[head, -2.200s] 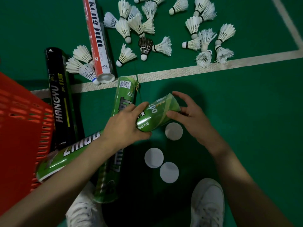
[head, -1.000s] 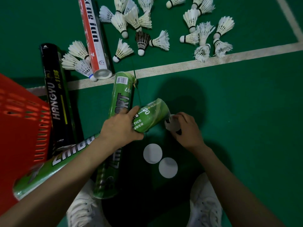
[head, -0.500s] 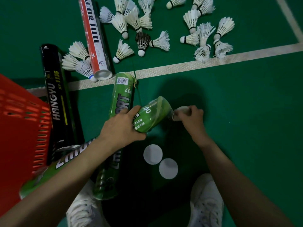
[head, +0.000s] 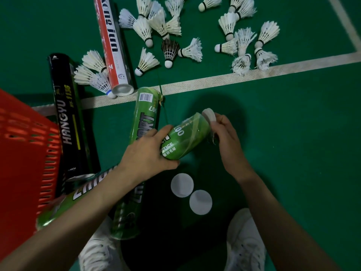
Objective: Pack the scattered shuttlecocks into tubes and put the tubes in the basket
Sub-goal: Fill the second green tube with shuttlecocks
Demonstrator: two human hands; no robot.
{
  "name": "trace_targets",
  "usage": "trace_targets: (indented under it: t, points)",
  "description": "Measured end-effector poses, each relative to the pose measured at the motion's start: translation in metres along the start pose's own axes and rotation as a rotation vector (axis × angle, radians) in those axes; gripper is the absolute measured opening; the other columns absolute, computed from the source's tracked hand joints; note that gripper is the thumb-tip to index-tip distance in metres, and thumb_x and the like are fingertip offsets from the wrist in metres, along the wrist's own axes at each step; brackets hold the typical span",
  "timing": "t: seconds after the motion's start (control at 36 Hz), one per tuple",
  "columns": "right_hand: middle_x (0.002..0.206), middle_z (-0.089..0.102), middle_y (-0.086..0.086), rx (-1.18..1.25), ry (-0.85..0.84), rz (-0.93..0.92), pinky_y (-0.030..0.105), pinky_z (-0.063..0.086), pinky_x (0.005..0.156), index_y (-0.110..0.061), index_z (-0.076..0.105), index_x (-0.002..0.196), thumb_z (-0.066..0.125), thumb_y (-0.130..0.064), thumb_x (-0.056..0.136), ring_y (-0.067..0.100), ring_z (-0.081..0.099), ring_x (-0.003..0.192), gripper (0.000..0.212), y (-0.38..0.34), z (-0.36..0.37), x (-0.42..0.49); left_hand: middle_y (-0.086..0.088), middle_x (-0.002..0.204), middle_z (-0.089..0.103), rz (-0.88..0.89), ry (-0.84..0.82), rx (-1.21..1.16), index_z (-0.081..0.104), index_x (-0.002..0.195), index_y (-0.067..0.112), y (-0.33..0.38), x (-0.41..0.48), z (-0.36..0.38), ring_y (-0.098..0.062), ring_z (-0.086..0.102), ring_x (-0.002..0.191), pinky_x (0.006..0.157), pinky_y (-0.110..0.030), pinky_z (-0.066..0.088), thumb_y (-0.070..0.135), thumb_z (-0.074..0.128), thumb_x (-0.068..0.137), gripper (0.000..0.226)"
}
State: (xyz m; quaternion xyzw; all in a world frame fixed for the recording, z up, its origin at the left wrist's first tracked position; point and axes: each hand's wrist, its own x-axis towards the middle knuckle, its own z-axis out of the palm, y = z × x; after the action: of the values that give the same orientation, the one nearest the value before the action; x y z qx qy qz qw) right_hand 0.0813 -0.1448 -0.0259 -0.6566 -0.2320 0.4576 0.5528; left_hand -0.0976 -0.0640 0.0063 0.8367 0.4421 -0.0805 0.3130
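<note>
The left hand [head: 144, 155] gripped the green cardboard tube [head: 185, 137] around its middle and held it tilted above the green court floor [head: 293, 153]. The right hand [head: 228, 141] pinched a white round lid [head: 209, 114] at the far end of the tube. White feather shuttlecocks [head: 144, 30] lay scattered beyond the white line [head: 214, 80]. The red plastic basket [head: 23, 153] stood at the left.

- Floor [head: 293, 153]: deep green, white line [head: 214, 81].
- Basket [head: 21, 163]: orange-red, slotted.
- Tubes: green [head: 185, 139], black with yellow lettering [head: 68, 122], red-and-white [head: 112, 45].
- Shuttlecocks [head: 244, 42]: white; one dark-feathered [head: 169, 49].
- Caps [head: 182, 185]: white.
</note>
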Motion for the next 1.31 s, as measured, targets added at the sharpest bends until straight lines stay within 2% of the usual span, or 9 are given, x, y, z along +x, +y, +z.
trace_targets:
  t: [0.17, 0.28, 0.36, 0.5, 0.64, 0.75, 0.94, 1.06, 1.31]
  points:
    - [0.116, 0.057, 0.007, -0.035, 0.030, -0.092, 0.018, 0.044, 0.089, -0.018, 0.057, 0.116, 0.035, -0.042, 0.094, 0.006, 0.056, 0.102, 0.039, -0.006, 0.004, -0.005, 0.009, 0.122, 0.052, 0.067, 0.050, -0.095, 0.031, 0.142, 0.040, 0.003, -0.003, 0.001, -0.014, 0.055, 0.106, 0.083, -0.028, 0.046, 0.051, 0.079, 0.062, 0.094]
    - [0.126, 0.051, 0.007, -0.018, 0.033, -0.154, 0.028, 0.042, 0.094, -0.019, 0.054, 0.099, 0.042, -0.029, 0.091, 0.015, 0.051, 0.111, 0.018, -0.011, 0.005, -0.005, 0.008, 0.121, 0.054, 0.096, 0.077, -0.050, 0.032, 0.143, 0.038, 0.003, -0.006, -0.001, -0.018, 0.057, 0.104, 0.082, -0.032, 0.048, 0.051, 0.079, 0.062, 0.094]
    - [0.132, 0.050, -0.004, -0.024, -0.009, -0.215, 0.016, 0.040, 0.095, -0.015, 0.051, 0.122, 0.032, -0.015, 0.095, 0.002, 0.049, 0.115, 0.033, -0.011, 0.006, -0.008, 0.008, 0.121, 0.054, 0.109, 0.097, -0.020, 0.032, 0.143, 0.037, 0.003, -0.007, -0.004, -0.020, 0.058, 0.104, 0.080, -0.033, 0.048, 0.051, 0.079, 0.063, 0.094]
    - [0.144, 0.044, -0.007, 0.029, -0.059, -0.210, 0.015, 0.032, 0.106, -0.018, 0.041, 0.140, 0.026, -0.027, 0.099, -0.001, 0.039, 0.131, 0.045, -0.013, 0.014, -0.013, 0.009, 0.120, 0.055, 0.114, 0.133, 0.008, 0.033, 0.143, 0.037, 0.005, -0.005, -0.009, -0.019, 0.059, 0.102, 0.079, -0.031, 0.047, 0.055, 0.078, 0.061, 0.095]
    - [0.122, 0.050, -0.034, -0.070, -0.033, -0.267, 0.009, 0.042, 0.089, -0.022, 0.042, 0.139, 0.065, -0.029, 0.087, -0.012, 0.051, 0.113, 0.057, -0.018, 0.017, -0.017, 0.009, 0.114, 0.057, 0.121, 0.169, 0.049, 0.034, 0.142, 0.037, 0.005, -0.005, -0.011, -0.020, 0.061, 0.096, 0.074, -0.034, 0.050, 0.064, 0.066, 0.056, 0.095]
    - [0.106, 0.059, -0.038, -0.060, 0.030, -0.266, 0.009, 0.045, 0.082, -0.020, 0.048, 0.136, 0.064, -0.023, 0.087, -0.013, 0.056, 0.104, 0.052, -0.020, 0.023, -0.017, 0.010, 0.115, 0.057, 0.119, 0.176, 0.059, 0.035, 0.141, 0.038, 0.006, -0.005, -0.013, -0.019, 0.061, 0.097, 0.073, -0.031, 0.047, 0.064, 0.065, 0.055, 0.094]
    - [0.108, 0.067, -0.015, -0.026, 0.116, -0.232, 0.016, 0.049, 0.079, -0.017, 0.058, 0.129, 0.060, -0.028, 0.090, -0.001, 0.063, 0.098, 0.040, -0.017, 0.031, -0.021, 0.012, 0.116, 0.057, 0.110, 0.158, 0.074, 0.034, 0.140, 0.039, 0.003, -0.007, -0.012, -0.018, 0.060, 0.100, 0.074, -0.030, 0.046, 0.066, 0.063, 0.055, 0.094]
    - [0.106, 0.064, -0.022, -0.053, 0.155, -0.243, 0.010, 0.046, 0.077, -0.022, 0.059, 0.126, 0.055, -0.029, 0.093, -0.007, 0.062, 0.094, 0.034, -0.017, 0.033, -0.017, 0.011, 0.116, 0.057, 0.097, 0.168, 0.060, 0.035, 0.140, 0.039, 0.003, -0.005, -0.012, -0.019, 0.060, 0.101, 0.076, -0.032, 0.047, 0.062, 0.072, 0.058, 0.093]
    - [0.129, 0.058, -0.011, -0.081, 0.135, -0.206, 0.013, 0.042, 0.096, -0.023, 0.054, 0.132, 0.038, -0.031, 0.102, -0.005, 0.052, 0.118, 0.035, -0.012, 0.032, -0.006, 0.008, 0.118, 0.058, 0.090, 0.178, 0.096, 0.036, 0.139, 0.040, 0.002, 0.001, -0.015, -0.022, 0.060, 0.102, 0.078, -0.035, 0.050, 0.061, 0.072, 0.057, 0.092]
